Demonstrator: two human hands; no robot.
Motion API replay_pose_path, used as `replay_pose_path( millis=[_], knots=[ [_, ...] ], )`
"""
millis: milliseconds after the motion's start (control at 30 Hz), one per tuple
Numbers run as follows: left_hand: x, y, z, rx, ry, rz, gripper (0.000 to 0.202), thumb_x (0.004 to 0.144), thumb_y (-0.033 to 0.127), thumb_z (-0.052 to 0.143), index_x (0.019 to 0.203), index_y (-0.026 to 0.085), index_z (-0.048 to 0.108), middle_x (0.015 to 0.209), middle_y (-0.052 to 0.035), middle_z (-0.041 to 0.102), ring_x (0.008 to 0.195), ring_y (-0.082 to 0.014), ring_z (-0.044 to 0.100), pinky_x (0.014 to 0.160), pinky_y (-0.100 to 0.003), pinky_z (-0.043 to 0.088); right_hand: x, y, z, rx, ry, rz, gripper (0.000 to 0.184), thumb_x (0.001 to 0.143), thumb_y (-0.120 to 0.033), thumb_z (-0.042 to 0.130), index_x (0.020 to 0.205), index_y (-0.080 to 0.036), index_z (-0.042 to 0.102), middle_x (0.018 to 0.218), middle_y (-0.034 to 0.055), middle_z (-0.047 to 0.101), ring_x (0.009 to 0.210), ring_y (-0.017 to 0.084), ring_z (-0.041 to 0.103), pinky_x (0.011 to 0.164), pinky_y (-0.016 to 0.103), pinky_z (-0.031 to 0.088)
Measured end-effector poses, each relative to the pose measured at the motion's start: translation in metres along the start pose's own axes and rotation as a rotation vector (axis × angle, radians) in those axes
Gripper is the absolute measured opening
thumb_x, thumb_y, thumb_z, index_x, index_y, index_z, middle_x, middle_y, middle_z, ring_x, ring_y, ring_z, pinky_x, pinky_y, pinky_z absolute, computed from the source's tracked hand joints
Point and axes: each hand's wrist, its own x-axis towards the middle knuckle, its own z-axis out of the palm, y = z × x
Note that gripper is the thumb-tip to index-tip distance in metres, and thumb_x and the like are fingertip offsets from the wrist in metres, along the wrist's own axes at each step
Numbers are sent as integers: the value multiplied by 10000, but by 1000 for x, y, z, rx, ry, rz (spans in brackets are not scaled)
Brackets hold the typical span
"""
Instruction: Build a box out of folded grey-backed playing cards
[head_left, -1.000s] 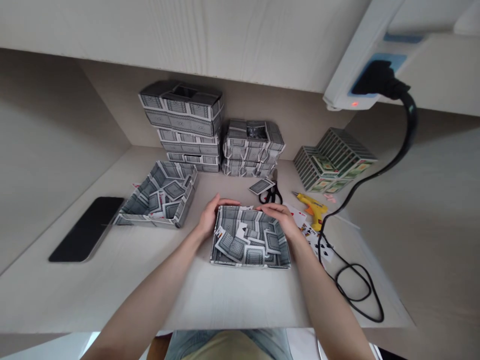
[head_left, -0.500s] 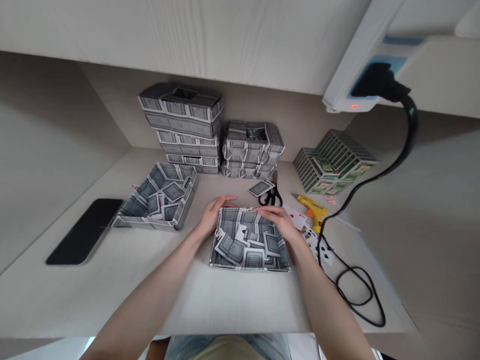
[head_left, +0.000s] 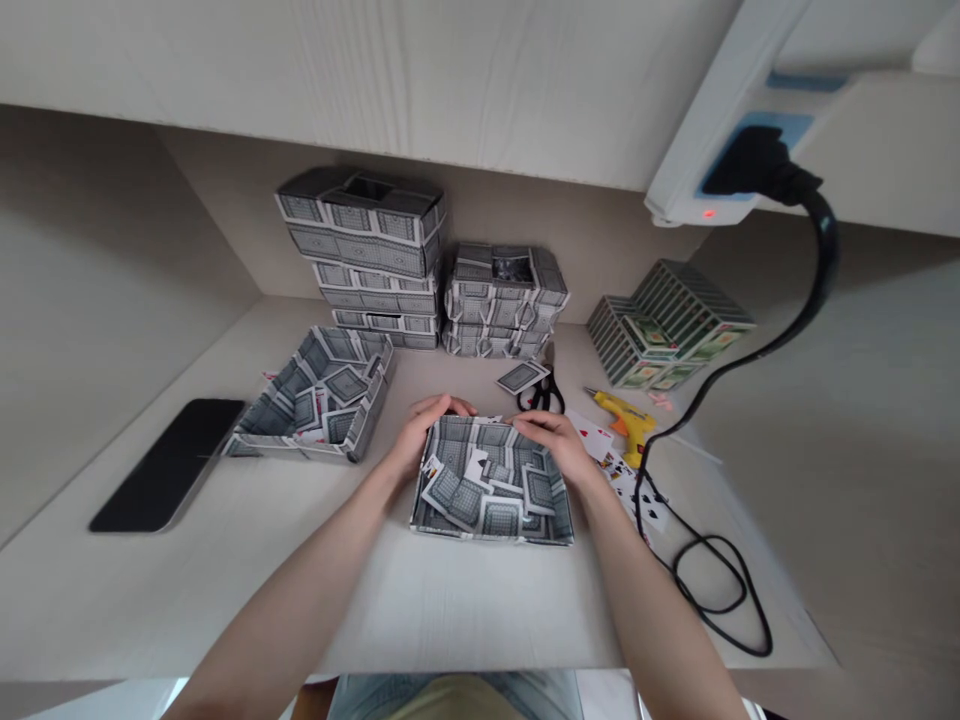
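An open-topped box (head_left: 491, 532) made of grey-backed playing cards rests on the table in front of me. Several loose playing cards (head_left: 501, 517) lie inside it, one showing a spade. My left hand (head_left: 426, 432) is wrapped around the box's far left corner, fingers behind the back wall. At the far right corner, my right hand (head_left: 555, 440) grips the rim, with its fingers along the back wall and its palm by the right side. Parts of the fingers are hidden behind the box. Just beyond it lie black-handled scissors (head_left: 553, 393) and a single card (head_left: 523, 376).
A second card box (head_left: 351, 450) and a black phone (head_left: 169, 465) lie left. Stacked card boxes (head_left: 375, 240) and a shorter stack (head_left: 502, 300) stand behind. Right are a yellow glue gun (head_left: 630, 420), loose cards (head_left: 626, 478), green-striped packs (head_left: 667, 325) and a black cable (head_left: 739, 580).
The box has shifted slightly left and tilted a little in its turn. My left hand moved left with it, its fingers now more curled over the corner. My right hand has barely moved.
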Motion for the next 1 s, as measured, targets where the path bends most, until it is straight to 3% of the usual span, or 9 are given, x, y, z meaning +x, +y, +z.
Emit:
replay_pose_path(
  millis=[167, 367, 500, 633, 700, 867, 1000],
  knots=[
    [2, -1, 1, -41, -74, -64, 298, 758, 390, 482, 686, 124, 597, 801, -73, 644, 784, -193, 589, 730, -288, 423, -1, -1, -1, 4, -5, -5, 256, 634, -407, 635, 763, -190, 673, 744, 3, 655, 724, 169, 574, 688, 280, 411],
    [4, -2, -1, -42, -74, -49, 134, 721, 270, 506, 702, 147, 557, 748, -32, 639, 708, -157, 585, 666, -260, 424, -1, 0, 0, -77, 30, -65, 263, 658, -404, 620, 794, -183, 665, 773, 24, 659, 711, 171, 573, 664, 283, 413],
    [4, 2, -3, 68, -78, -73, 241, 679, 206, 437, 812, 131, 624, 780, -56, 668, 749, -184, 600, 693, -281, 428, -4, -2, -1, -229, 194, -207, 283, 703, -407, 569, 868, -191, 650, 838, 59, 655, 752, 189, 576, 694, 308, 431],
    [4, 2, -2, 72, -46, -48, 276, 640, 188, 399, 757, 133, 644, 750, -58, 676, 735, -194, 607, 686, -294, 439, -16, -22, -2, -460, 382, -401, 238, 744, -362, 533, 890, -211, 646, 832, 59, 627, 769, 187, 541, 731, 328, 417],
    [4, 1, -2, 61, -24, -27, 252, 643, 190, 411, 737, 138, 638, 741, -55, 677, 719, -189, 609, 683, -297, 444, -24, -38, 1, -545, 307, -424, 187, 760, -343, 520, 808, -224, 657, 771, 51, 626, 736, 185, 528, 708, 324, 411],
    [3, -1, -1, 57, 17, -24, 210, 661, 195, 417, 696, 144, 618, 708, -45, 673, 687, -178, 607, 676, -300, 453, -36, -62, 33, -602, -208, -327, 164, 764, -310, 529, 856, -253, 652, 794, 12, 644, 629, 138, 538, 589, 259, 396],
    [3, -2, -3, 85, 11, 2, 210, 668, 192, 414, 685, 146, 618, 711, -43, 667, 711, -178, 602, 692, -297, 455, -33, -56, 68, -776, -334, -332, 313, 694, -236, 603, 1005, -208, 594, 926, 48, 635, 679, 147, 551, 611, 253, 369]
  ],
)
